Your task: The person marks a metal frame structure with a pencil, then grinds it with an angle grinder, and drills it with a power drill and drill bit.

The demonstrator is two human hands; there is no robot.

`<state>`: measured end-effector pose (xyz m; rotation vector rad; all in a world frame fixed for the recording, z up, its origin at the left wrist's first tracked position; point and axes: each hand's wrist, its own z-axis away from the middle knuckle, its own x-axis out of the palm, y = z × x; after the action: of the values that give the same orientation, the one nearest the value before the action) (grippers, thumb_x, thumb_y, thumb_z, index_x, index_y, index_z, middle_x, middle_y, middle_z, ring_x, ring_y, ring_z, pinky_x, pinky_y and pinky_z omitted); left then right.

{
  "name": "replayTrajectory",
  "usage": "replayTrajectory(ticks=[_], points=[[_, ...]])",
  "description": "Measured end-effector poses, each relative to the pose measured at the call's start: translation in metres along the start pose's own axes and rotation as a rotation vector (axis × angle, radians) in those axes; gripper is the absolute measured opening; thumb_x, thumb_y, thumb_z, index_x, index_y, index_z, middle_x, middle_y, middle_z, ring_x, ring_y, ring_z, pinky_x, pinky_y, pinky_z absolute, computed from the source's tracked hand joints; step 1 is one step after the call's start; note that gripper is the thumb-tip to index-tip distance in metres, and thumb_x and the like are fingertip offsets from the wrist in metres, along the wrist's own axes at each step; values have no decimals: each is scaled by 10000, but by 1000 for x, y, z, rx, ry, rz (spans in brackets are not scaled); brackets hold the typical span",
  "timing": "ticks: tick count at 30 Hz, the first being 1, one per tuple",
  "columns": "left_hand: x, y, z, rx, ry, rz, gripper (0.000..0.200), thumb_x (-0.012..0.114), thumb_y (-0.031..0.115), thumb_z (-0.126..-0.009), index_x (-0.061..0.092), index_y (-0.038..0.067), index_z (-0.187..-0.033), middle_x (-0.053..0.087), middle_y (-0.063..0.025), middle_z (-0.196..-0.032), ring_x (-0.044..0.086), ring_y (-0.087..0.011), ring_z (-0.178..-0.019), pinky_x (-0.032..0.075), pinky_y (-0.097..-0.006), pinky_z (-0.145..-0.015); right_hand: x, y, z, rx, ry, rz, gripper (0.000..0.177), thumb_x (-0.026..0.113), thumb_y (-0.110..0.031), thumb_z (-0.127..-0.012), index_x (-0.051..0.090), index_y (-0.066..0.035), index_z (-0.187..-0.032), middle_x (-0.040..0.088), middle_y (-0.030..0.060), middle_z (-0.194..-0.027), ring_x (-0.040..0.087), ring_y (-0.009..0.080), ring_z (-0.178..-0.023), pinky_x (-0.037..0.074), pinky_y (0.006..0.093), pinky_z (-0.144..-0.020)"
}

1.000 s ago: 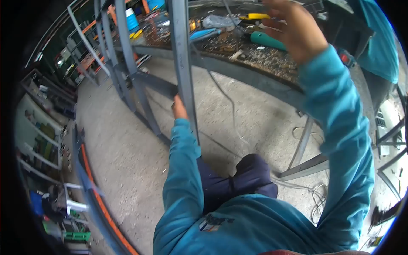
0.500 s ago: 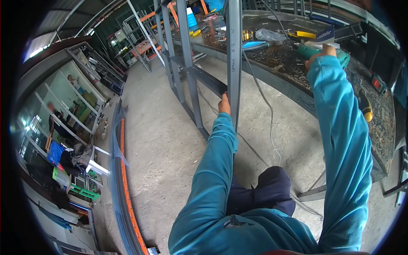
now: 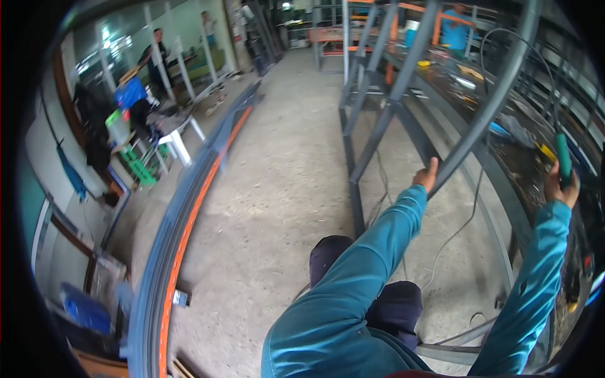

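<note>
A workshop with a pale concrete floor [image 3: 283, 183] is shown, with a glass partition [image 3: 183, 53] along the left. On the right, a dark desk [image 3: 518, 149] is strewn with scraps and small tools, among which a blue item [image 3: 500, 129] and a clear plastic bag [image 3: 518, 131] can be made out.

One grey metal frame [image 3: 378, 132] is stood beside the desk, and its nearest bar is grasped by the left hand [image 3: 428, 175], with the thumb raised. One green tool [image 3: 563, 156] is gripped in the right hand [image 3: 561, 187], upright at the desk's near part; a cable [image 3: 554, 104] is seen at its upper end.

One bundle of long rails [image 3: 183, 246], marked by an orange strip, is laid on the floor to the left, with one small box [image 3: 181, 298] just beside it. One white stool [image 3: 179, 142] is placed beyond. Three people are counted: two behind the partition and one in blue [image 3: 455, 30] by the far end of the desk.

The left fingers are partly hidden. The tool's lower part is covered by the right hand, the near desk is blurred, and the corners are cut off by dark lens edges.
</note>
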<state>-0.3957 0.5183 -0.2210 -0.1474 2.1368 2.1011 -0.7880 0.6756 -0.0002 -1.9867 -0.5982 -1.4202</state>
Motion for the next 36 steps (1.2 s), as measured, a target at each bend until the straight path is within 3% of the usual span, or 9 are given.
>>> replayTrajectory(ticks=[3,10,13,19,24,25,28,30,36], points=[[-19,-5,19,40,7,-56,1027,319,847,-781,597,-62,-1169,576,-299,-1206,516,-419,-1188,395,-440,-996,51,34,62,44,-149,-11,454,642,-75,-878,449,144,-1227,504,294,-1258,533,428,-1172,502,406,-996],[-108,-69,46,145,60,-174,856,478,722,-824,583,-37,-1206,571,-276,-1239,522,-404,-1195,412,-424,-1011,112,68,109,96,-554,258,385,644,-153,-899,519,57,-1197,573,218,-1250,551,314,-1199,506,332,-978],[-162,-80,74,198,-22,-113,493,616,510,-884,606,22,-811,581,-67,-763,551,-172,-732,461,-313,-722,117,90,131,67,-602,253,372,651,-183,-900,543,4,-1203,606,162,-1223,581,287,-1161,496,321,-956],[-223,-96,137,193,192,-106,475,605,470,-908,664,-1,-919,669,-108,-862,603,-216,-832,472,-353,-789,132,119,151,-69,-596,295,316,610,-258,-938,622,-80,-1198,585,49,-1231,571,204,-1134,464,306,-939],[-214,-131,169,145,89,-141,476,602,454,-905,664,-12,-984,670,-162,-982,615,-259,-971,466,-358,-860,161,133,188,-247,-696,384,284,583,-212,-954,638,-75,-1198,598,37,-1225,576,184,-1123,450,315,-953],[-213,-138,170,124,31,-249,479,601,453,-904,664,-12,-1002,670,-168,-1008,614,-260,-1009,463,-350,-880,181,133,220,-244,-724,418,361,657,-228,-880,613,-11,-1166,622,88,-1114,582,194,-934,479,322,-824],[-222,-131,185,95,-221,-455,489,601,452,-899,659,-12,-1040,677,-167,-1023,624,-271,-1017,472,-352,-890,208,132,250,-198,-742,472,502,755,-224,-768,563,34,-1154,621,156,-1064,595,269,-919,496,391,-869],[-227,-131,191,34,-220,-375,464,608,430,-897,659,-7,-1043,680,-170,-1004,635,-278,-991,480,-354,-871,228,135,285,-522,-636,508,577,774,-219,-754,520,9,-1220,594,175,-1125,575,303,-1006,477,407,-931],[-205,-102,171,196,-4,-334,346,637,328,-889,659,21,-1047,690,-168,-946,673,-300,-886,514,-360,-793,278,123,257,-816,-861,722,516,761,-56,-755,536,66,-1204,623,192,-1136,598,255,-945,485,404,-882]])
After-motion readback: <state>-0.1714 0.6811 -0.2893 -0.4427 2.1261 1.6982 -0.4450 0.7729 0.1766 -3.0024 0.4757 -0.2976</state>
